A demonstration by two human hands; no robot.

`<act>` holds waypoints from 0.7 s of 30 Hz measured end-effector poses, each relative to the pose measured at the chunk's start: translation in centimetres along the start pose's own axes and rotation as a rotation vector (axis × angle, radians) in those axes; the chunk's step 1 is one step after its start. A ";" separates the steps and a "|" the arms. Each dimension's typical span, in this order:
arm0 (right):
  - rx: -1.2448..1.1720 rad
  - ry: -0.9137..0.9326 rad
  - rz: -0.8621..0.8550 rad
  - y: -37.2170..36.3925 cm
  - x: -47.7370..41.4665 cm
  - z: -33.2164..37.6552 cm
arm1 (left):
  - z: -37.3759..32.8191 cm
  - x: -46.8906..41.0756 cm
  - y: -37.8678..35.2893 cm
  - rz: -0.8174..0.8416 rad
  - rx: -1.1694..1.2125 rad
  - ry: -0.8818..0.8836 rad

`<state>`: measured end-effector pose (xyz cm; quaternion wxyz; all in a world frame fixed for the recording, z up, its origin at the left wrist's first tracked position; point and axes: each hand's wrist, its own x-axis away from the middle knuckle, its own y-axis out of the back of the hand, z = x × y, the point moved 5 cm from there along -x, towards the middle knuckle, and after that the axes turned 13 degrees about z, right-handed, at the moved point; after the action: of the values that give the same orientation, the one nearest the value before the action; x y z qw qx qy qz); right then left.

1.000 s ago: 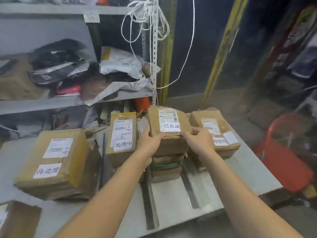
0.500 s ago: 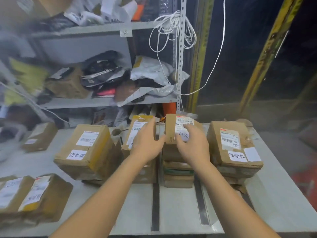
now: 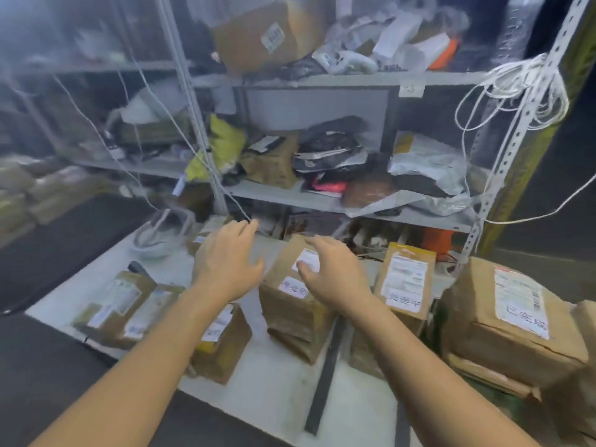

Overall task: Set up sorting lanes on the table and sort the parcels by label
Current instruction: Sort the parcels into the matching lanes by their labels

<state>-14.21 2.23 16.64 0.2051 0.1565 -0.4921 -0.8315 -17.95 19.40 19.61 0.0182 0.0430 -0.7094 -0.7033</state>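
Over brown cardboard parcels on a smooth pale table [image 3: 274, 401], the left hand [image 3: 225, 262] and right hand [image 3: 332, 275] hover with fingers spread, holding nothing.
The right hand is above the creased, white-labelled left stack [image 3: 290, 321]; the middle stack [image 3: 403, 285] and right stack [image 3: 509, 321], also labelled, stand beside it, a dark flat strip [image 3: 324, 375] running between the first two. Boxy loose parcels [image 3: 119, 301] lie near the table's left edge; bare tabletop shows along the near edge.
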 end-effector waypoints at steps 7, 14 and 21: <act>0.082 -0.004 0.109 -8.4 -8.8 11.5 | 18.8 -1.9 -2.3 0.097 -0.051 0.063; 0.042 -0.131 0.214 -16.3 -17.6 18.5 | 32.0 -7.0 -4.7 0.226 -0.058 0.047; 0.073 -0.237 0.279 -21.5 -26.1 18.4 | 39.4 -13.9 -8.7 0.297 -0.070 0.059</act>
<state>-4.14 38.31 7.80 0.2530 -0.0050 -0.5597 -0.7891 -7.17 59.84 11.00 0.1444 -0.0423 -0.6821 -0.7156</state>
